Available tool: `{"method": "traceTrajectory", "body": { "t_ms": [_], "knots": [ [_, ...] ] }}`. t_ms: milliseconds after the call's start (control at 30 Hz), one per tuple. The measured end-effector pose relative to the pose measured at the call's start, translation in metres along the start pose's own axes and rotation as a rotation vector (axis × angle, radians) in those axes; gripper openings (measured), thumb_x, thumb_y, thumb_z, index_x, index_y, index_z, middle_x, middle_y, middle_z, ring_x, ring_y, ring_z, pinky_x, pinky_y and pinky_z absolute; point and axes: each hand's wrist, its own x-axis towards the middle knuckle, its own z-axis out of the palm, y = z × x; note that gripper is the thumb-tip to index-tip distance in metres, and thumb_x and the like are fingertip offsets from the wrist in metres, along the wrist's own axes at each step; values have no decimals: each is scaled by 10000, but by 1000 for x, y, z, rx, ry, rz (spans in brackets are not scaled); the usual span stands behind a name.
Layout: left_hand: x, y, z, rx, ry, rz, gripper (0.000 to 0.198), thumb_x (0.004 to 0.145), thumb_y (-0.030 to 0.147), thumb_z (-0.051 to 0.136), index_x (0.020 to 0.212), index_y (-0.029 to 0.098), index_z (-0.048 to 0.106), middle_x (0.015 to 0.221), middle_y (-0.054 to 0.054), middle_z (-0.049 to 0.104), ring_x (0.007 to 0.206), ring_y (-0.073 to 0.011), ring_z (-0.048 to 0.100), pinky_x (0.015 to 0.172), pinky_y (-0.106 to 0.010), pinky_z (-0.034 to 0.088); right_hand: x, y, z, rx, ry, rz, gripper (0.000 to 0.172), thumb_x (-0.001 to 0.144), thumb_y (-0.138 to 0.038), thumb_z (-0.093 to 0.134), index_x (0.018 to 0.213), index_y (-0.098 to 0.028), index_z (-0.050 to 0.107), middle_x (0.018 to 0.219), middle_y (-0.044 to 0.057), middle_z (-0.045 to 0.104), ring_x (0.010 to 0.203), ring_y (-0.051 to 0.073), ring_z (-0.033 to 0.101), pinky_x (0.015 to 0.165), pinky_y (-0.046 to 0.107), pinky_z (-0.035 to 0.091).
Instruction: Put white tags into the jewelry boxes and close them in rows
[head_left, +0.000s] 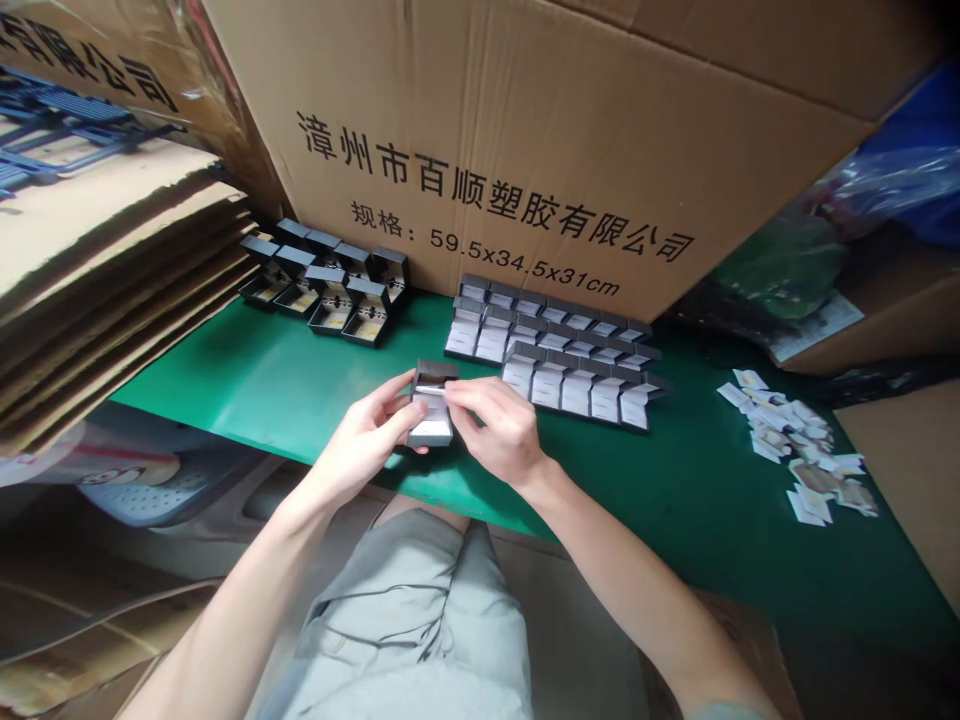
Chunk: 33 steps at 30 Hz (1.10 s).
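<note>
An open small grey box [433,402] with a white insert is held over the near edge of the green table [270,380]. My left hand [367,435] grips its left side, fingers curled round it. My right hand [499,425] pinches at the top of the insert near the box's hinge. Just beyond lie rows of open grey boxes with white inserts [559,355]. A cluster of open dark boxes without white inserts [326,285] sits at the far left of the table.
A large printed cardboard carton [525,130] stands behind the boxes. Flattened cardboard sheets [97,270] are stacked at the left. A loose pile of small white cards [802,445] lies on the right of the table. My lap in grey shorts [420,610] is below.
</note>
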Motion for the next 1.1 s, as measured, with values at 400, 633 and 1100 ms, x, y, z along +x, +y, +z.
{"method": "traceTrajectory", "body": {
  "t_ms": [400,633,1100],
  "knots": [
    [-1,2,0,54,-36,22,774,849,488,743,1506,169,486,997,-65,725,802,-196,638,654,-279,547,-2,1,-1,-144,-95,99,168,990,-179,592,1050,-190,749,908,64,653,795,134,668,744,230,583],
    [-1,6,2,-22,-7,-9,786,847,460,747,1519,163,467,974,-52,718,787,-180,638,639,-260,567,-2,3,-2,-261,-198,-38,286,1012,-196,531,1222,-136,717,777,47,697,690,145,642,662,255,522],
    [-2,3,-1,4,18,2,705,836,479,751,1445,177,564,1004,-85,722,770,-195,640,613,-263,552,-3,0,-8,-147,-339,97,500,1093,-468,362,1242,-163,729,777,35,724,671,122,654,602,244,430]
  ]
}}
